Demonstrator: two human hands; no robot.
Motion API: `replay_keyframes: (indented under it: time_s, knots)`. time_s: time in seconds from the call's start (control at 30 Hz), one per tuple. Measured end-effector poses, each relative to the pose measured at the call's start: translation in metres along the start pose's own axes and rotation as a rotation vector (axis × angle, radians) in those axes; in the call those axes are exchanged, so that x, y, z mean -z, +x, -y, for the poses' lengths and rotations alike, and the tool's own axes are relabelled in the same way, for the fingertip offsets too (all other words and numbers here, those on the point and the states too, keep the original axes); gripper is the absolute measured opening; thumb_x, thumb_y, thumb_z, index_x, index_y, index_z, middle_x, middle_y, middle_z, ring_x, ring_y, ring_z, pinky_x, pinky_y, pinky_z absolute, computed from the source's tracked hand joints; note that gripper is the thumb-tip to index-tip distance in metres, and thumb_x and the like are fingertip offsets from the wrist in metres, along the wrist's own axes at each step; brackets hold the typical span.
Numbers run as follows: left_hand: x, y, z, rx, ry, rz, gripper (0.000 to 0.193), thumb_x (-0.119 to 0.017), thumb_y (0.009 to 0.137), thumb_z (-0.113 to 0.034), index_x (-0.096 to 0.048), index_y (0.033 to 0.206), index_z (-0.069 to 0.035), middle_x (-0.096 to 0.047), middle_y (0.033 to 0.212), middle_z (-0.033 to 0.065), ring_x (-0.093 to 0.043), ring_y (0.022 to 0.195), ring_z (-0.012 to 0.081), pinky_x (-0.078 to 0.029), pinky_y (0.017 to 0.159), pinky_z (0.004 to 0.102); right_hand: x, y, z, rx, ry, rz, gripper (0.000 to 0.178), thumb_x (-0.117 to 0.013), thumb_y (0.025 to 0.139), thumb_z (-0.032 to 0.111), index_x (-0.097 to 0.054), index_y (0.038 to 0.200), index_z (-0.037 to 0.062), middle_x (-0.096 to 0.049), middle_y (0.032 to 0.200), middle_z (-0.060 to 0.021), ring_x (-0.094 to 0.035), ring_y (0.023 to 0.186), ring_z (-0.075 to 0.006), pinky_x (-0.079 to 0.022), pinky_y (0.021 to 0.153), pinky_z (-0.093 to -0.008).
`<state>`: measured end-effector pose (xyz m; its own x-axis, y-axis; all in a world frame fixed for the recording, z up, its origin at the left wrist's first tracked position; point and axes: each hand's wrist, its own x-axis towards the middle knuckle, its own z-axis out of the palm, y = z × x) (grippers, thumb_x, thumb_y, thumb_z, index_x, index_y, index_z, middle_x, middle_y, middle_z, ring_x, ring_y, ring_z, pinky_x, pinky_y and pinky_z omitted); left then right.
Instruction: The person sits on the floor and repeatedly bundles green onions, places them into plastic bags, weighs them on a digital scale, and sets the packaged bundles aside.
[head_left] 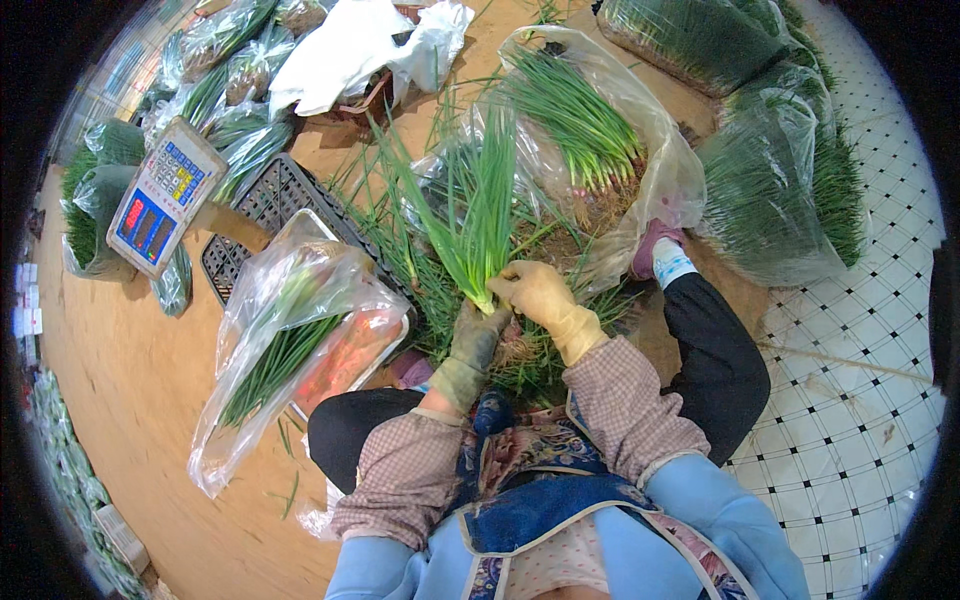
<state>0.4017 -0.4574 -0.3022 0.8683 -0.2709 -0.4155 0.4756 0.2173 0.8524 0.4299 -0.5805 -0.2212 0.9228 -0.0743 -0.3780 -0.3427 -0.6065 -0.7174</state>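
Note:
Between my knees I hold a bunch of green onions, its leaves fanning upward and its pale ends down. My left hand, in a dirty grey-green glove, is closed around the lower end. My right hand, in a yellowish glove, pinches at the right side of the same lower end; its fingertips are partly hidden. Under and around both hands lies a heap of loose green onion leaves and roots. Just beyond, an open clear plastic bag holds more green onions with reddish bases and soil-covered roots.
Left of me, a clear bag of green onions lies on the weighing scale's tray; its display stands beyond. A black crate is beside it. Bagged greens stand far right, others far left, near a white plastic bag.

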Motion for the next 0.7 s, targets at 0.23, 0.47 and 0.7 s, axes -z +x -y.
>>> replay_keyframes:
  time_s: [0.23, 0.47, 0.7]
  knots:
    - [-0.019, -0.017, -0.034, 0.044, -0.267, 0.013, 0.030, -0.058, 0.077, -0.005, -0.046, 0.103, -0.001, -0.059, 0.074, 0.0094, -0.055, 0.051, 0.0136, -0.043, 0.044, 0.0216, -0.007, -0.004, -0.012, -0.145, 0.651, 0.168, 0.014, -0.057, 0.078, 0.017, -0.056, 0.076, 0.0023, -0.051, 0.058, -0.0009, -0.046, 0.049, -0.0090, -0.034, 0.044, -0.0218]
    - [-0.009, -0.022, -0.047, 0.154, -0.278, 0.142, 0.023, -0.054, 0.079, -0.006, -0.047, 0.100, 0.001, -0.059, 0.067, 0.0129, -0.054, 0.049, 0.0135, -0.039, 0.040, 0.0190, 0.021, -0.025, -0.039, 0.076, 1.688, 0.373, 0.005, -0.050, 0.083, 0.009, -0.049, 0.082, 0.0050, -0.036, 0.054, 0.0014, -0.032, 0.042, -0.0072, -0.027, 0.041, -0.0210]
    - [-0.003, -0.018, -0.053, 0.085, -0.240, 0.049, 0.024, -0.056, 0.078, -0.007, -0.048, 0.098, 0.004, -0.059, 0.068, 0.0121, -0.053, 0.050, 0.0123, -0.041, 0.047, 0.0192, 0.026, -0.048, -0.120, -0.289, 0.722, 0.382, 0.018, -0.057, 0.078, 0.021, -0.054, 0.079, 0.0037, -0.051, 0.061, -0.0030, -0.045, 0.049, -0.0122, -0.037, 0.048, -0.0245]
